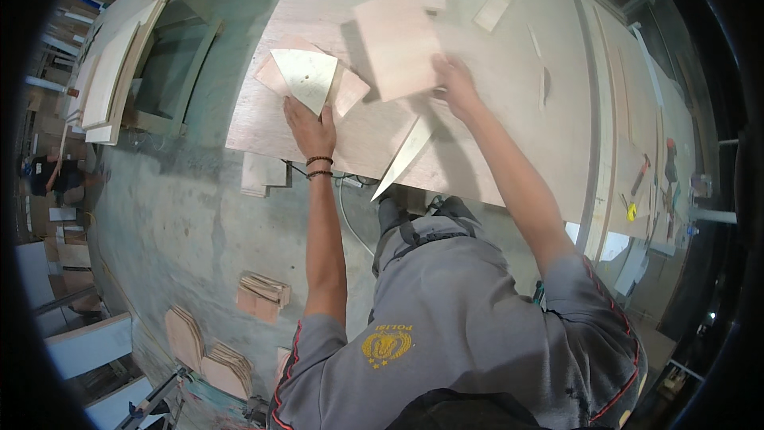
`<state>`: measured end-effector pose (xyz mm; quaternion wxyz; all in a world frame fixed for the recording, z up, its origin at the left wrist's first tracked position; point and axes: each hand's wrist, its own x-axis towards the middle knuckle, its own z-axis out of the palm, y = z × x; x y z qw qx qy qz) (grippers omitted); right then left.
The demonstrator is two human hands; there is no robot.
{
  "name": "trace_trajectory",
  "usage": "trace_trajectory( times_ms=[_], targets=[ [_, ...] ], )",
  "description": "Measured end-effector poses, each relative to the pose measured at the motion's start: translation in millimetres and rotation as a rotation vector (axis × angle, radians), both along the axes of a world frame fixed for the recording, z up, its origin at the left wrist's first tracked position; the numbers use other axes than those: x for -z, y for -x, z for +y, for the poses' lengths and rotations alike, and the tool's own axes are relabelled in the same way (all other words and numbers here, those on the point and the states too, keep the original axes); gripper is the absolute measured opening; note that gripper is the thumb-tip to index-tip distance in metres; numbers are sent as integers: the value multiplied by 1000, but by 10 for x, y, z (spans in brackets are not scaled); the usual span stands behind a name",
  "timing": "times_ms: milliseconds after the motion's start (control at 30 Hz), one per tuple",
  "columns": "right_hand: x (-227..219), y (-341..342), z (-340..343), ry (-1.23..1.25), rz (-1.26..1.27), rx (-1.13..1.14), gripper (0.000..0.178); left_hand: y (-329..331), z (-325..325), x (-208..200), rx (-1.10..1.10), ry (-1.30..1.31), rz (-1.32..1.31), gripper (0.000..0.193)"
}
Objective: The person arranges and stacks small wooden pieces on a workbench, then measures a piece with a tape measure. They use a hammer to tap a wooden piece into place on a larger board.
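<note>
My left hand [309,129] is at the narrow lower end of a pale fan-shaped wooden piece [306,70], its fingers along one edge and its thumb at the other. Under that piece lies light brown plywood [350,94], showing on both sides. My right hand [454,86] grips the right edge of a rectangular plywood panel [395,44], tilted over the worktable [477,143]; the fingers beneath it are partly hidden. Between my hands, a long pointed pale wooden piece [404,155] sticks out past the table's near edge.
Wooden strips [499,1] lie at the table's far side. Hand tools [640,175] rest at the right. Plywood stacks [263,296] stand on the floor at lower left, and panels [119,72] on a frame at upper left. Another person [60,175] is at the far left.
</note>
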<state>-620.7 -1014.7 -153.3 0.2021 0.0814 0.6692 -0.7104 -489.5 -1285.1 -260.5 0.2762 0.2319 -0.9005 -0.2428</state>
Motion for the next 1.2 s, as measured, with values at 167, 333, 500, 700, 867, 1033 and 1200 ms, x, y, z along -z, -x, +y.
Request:
trace_trajectory(
  times_ms=[167,333,500,700,867,1033,1200],
  targets=[
    [-145,-670,831,62,-101,62,51,-146,143,-449,-111,111,-34,81],
    [12,-1365,1063,-14,-221,228,35,-214,706,-530,305,-32,111,55],
    [352,-1820,668,-97,-112,193,35,-89,1350,279,481,-613,-227,54],
    [281,-1758,561,-447,27,-36,61,123,1654,375,577,-874,-633,74],
    [216,-1661,543,-773,264,-231,70,112,1775,209,394,-1283,-590,75],
    [129,-1690,571,-825,179,-315,66,68,1778,218,329,-1436,-338,91],
    [179,-1825,551,-840,248,-351,64,76,1748,189,471,-1622,-327,107]
  ],
)
